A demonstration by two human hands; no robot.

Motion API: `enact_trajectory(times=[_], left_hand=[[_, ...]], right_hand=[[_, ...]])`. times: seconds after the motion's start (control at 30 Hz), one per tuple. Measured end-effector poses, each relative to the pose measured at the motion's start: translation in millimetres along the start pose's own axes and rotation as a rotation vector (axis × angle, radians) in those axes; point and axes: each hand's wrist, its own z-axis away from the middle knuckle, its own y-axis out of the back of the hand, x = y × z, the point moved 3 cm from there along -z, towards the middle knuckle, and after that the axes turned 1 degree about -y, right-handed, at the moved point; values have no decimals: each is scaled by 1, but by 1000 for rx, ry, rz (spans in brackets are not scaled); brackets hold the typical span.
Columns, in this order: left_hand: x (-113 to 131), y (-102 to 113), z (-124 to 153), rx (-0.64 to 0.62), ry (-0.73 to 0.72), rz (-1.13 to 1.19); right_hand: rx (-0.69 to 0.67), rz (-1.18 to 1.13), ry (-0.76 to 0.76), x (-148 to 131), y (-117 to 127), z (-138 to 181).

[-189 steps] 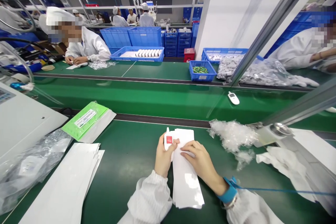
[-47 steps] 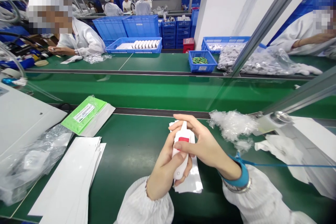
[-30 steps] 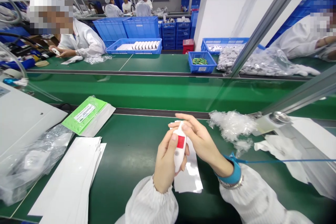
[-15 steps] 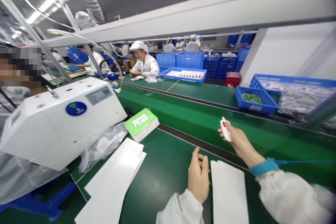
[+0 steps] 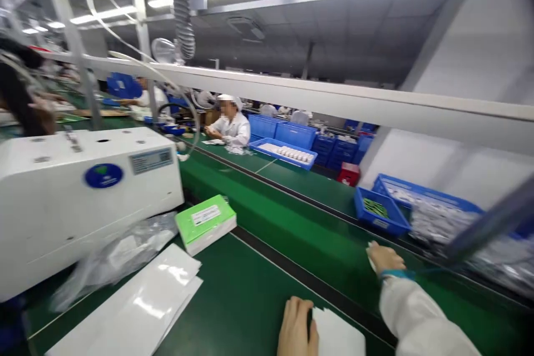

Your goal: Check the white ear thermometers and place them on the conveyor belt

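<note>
Head view, blurred: the right hand [image 5: 386, 258] seems narrowly pinched on a small white device [image 5: 370, 248], beyond the white paper sheets [image 5: 340, 339]; the left hand [image 5: 295, 328] lies flat and empty just beside them. A loose pinch could drop the device onto the green bench [image 5: 237, 311].

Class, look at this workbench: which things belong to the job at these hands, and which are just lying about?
Job in hand:
right hand
small white object
left hand
white sheets

Lying about:
green-topped pack
plastic bag
white sheet stack
</note>
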Motion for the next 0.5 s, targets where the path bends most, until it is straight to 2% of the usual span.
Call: enact_trajectory(times=[0.1,0.17,0.23,0.37,0.43,0.5], left_hand=[[-6,-6,2,-3,22,84],[-12,-13,3,-27,84,117],[-15,-21,6,-76,108,96],[-12,-36,15,-154,-7,3],[-9,-39,17,-167,-53,-14],[-7,-41,17,-183,-91,-15]], right_hand=[[189,60,-190,17,12,13],[266,61,-269,25,6,36],[278,35,-294,29,-11,73],[245,4,-335,35,-41,169],[258,21,-376,34,-39,209],[251,45,-415,22,-28,235]])
